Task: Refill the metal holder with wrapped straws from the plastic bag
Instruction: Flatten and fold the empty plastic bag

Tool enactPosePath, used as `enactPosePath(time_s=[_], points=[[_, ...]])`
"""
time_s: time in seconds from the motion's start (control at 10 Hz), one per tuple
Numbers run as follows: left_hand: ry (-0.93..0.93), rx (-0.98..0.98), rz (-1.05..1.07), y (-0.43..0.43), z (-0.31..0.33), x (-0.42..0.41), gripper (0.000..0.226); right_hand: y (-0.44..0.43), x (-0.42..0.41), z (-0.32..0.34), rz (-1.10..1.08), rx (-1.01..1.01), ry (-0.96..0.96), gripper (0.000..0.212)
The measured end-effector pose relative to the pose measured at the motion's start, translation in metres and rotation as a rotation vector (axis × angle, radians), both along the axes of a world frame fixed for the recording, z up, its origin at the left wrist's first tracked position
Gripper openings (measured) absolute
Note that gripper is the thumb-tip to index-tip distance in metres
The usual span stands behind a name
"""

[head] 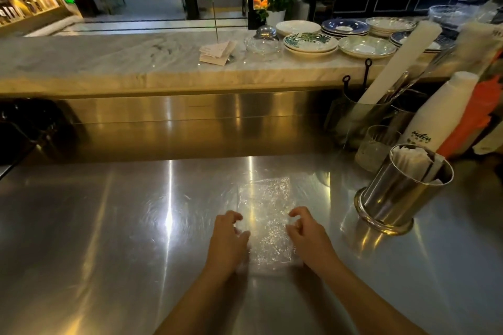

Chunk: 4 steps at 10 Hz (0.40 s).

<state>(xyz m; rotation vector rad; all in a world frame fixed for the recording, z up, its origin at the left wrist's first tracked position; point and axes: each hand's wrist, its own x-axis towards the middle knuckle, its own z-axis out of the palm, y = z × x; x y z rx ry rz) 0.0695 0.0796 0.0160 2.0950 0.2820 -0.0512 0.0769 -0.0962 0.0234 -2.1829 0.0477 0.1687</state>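
**Flat plastic bag between your hands, holder off to the right**

Nothing stands between you and the metal holder (402,193); a drinking glass (375,148) and a white cup stack (438,114) crowd just behind it, with patterned plates (310,42) on the marble ledge beyond. The table (109,226) is brushed steel, streaked with glare. The holder is a shiny cylinder on a flared base, paper-wrapped straws (411,162) leaning inside. The clear, crinkled plastic bag (265,215) lies flat. Your left hand (228,242) and right hand (307,236) rest at its side edges, fingers curled and loose, gripping nothing.
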Motion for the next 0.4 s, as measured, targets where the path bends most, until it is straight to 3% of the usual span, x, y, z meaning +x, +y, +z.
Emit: enactPosePath(time_s=[0.1, 0.2, 0.4], points=[[-0.059, 0.249, -0.123, -0.004, -0.013, -0.001, 0.023, 0.002, 0.004, -0.011, 0.050, -0.279, -0.065, 0.032], [-0.122, 0.512, -0.208, -0.002, -0.018, -0.002, 0.021, -0.001, 0.007, -0.019, 0.105, -0.531, -0.137, 0.029], [-0.109, 0.590, -0.249, 0.004, -0.011, 0.005, 0.029, -0.006, 0.024, -0.018, 0.212, -0.667, -0.145, 0.031]])
